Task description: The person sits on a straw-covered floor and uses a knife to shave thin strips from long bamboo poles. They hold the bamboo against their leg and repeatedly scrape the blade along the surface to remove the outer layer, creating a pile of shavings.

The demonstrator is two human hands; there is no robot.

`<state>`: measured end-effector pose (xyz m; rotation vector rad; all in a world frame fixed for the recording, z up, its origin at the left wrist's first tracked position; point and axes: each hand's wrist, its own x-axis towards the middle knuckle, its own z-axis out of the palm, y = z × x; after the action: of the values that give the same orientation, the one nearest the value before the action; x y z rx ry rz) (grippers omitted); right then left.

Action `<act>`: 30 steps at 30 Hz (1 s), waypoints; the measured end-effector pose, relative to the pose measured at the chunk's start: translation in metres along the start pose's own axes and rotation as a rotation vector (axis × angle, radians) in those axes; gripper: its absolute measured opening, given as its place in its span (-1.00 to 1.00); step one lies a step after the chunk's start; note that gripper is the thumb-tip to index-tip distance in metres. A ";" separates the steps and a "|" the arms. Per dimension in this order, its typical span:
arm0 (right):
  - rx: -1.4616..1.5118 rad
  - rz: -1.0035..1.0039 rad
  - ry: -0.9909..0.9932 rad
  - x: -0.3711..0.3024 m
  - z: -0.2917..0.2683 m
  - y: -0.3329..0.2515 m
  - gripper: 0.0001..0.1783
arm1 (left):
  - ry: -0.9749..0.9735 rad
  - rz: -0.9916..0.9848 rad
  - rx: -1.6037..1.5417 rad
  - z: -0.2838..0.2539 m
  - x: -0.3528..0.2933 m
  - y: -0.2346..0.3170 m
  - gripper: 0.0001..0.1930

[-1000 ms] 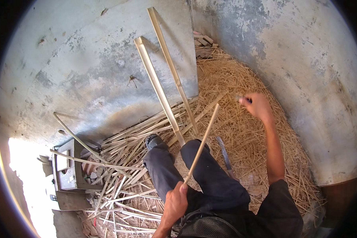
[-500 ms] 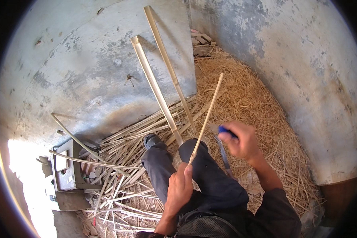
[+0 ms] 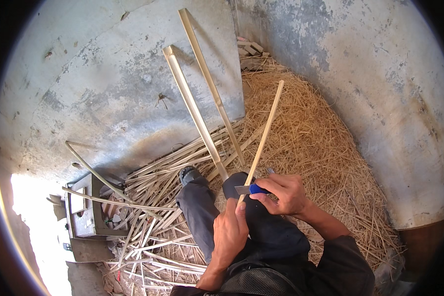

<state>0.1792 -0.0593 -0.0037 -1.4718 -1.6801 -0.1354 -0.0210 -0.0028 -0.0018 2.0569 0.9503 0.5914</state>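
My left hand [image 3: 230,228] is closed around the lower end of a pale bamboo strip [image 3: 267,129], which slants up and away to the right over my knee. In my right hand [image 3: 284,195] is a utility knife with a blue handle [image 3: 258,189]. Its short flat blade [image 3: 242,189] lies across the strip just above my left thumb. The strip's bottom end is hidden inside my left fist.
Two longer split bamboo pieces [image 3: 195,109] lean against the grey wall [image 3: 108,89]. Loose strips [image 3: 158,172] lie heaped at the left, beside an open metal box [image 3: 86,224]. Straw-like shavings [image 3: 325,148] cover the floor ahead and right.
My right hand has come left and down, bringing the knife blade onto the strip. The strip's far end has shifted slightly up and right; a different face of it shows.
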 end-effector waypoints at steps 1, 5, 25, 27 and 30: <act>-0.001 -0.006 0.014 0.000 0.001 0.000 -0.67 | 0.003 -0.001 0.003 0.000 0.000 0.000 -0.69; 0.020 0.046 0.047 0.002 -0.001 0.003 -0.69 | -0.003 -0.020 0.042 0.000 -0.004 -0.003 -0.70; -0.004 0.312 0.188 0.012 -0.036 0.075 -0.56 | -0.065 -0.053 0.084 -0.003 -0.028 -0.033 -0.72; 0.050 0.213 0.186 0.005 -0.019 0.046 -0.64 | -0.058 -0.051 0.082 -0.001 -0.018 -0.027 -0.72; 0.066 0.150 0.074 -0.005 -0.003 0.016 -0.68 | -0.038 -0.018 0.082 0.004 -0.009 -0.021 -0.71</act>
<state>0.1941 -0.0607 -0.0122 -1.5188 -1.4951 -0.0512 -0.0326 -0.0028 -0.0222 2.1225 0.9851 0.5098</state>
